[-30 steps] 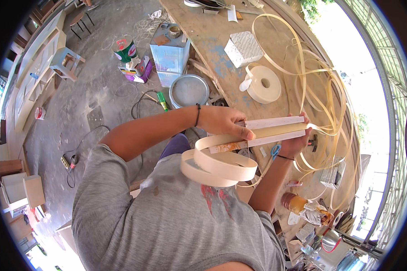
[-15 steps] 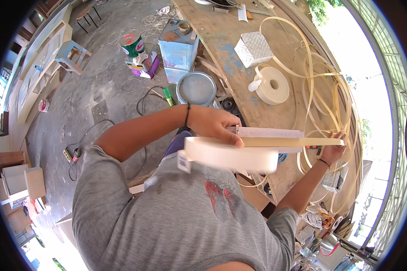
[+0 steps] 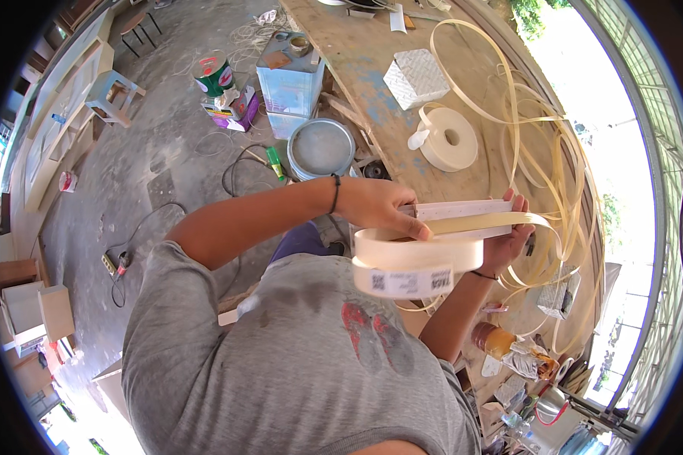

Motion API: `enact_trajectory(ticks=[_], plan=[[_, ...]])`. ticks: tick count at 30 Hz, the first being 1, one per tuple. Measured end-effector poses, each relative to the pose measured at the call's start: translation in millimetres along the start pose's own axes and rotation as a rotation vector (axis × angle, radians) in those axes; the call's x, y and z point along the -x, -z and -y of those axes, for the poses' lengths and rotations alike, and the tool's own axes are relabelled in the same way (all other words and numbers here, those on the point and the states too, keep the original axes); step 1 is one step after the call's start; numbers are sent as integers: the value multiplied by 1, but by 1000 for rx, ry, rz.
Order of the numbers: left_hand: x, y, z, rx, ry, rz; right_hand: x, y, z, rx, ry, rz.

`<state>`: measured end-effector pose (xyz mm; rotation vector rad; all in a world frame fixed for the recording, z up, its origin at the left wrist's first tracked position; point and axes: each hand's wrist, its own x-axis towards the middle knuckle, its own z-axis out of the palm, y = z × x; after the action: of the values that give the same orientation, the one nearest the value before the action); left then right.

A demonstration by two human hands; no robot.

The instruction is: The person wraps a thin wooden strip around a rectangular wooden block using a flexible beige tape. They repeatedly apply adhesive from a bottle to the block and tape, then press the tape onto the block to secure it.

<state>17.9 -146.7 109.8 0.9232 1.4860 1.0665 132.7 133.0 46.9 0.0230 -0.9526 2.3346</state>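
My left hand (image 3: 383,208) is closed on one end of a narrow white board (image 3: 463,208), with its thumb on a cream strip of edge banding (image 3: 482,221) running along the board. From that thumb the banding hangs in a wide loop (image 3: 402,262) in front of my shirt, a printed white label stuck on it. My right hand (image 3: 508,235) is closed round the strip near the board's far end; its fingers are partly hidden behind the strip. Beyond it the banding bends down toward more loose coils (image 3: 561,182).
A wooden workbench (image 3: 364,76) carries a roll of white banding (image 3: 451,140) and a patterned white block (image 3: 417,78). Left of it stand a round grey tub (image 3: 321,149), a blue-white bin (image 3: 287,87) and a green can (image 3: 214,73). A cable (image 3: 155,206) lies on the floor.
My right hand has drawn in toward my left, and the banding now curves over beyond it. The hanging loop has swung to the right, its label turning into view.
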Motion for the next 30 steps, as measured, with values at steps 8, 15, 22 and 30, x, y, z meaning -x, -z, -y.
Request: enact_trajectory(ticks=[8,15,22,30], plan=[[15,-2,-3,-202,-188,-54,-23,25,35,-62,80,22],[43,-2,-5,-286,-194,-30,-58,54,114,-66,190,-45],[54,-2,0,-273,-204,-45,-96,109,169,16,201,-3],[53,1,0,-257,-126,4,-92,125,156,292,251,-382]])
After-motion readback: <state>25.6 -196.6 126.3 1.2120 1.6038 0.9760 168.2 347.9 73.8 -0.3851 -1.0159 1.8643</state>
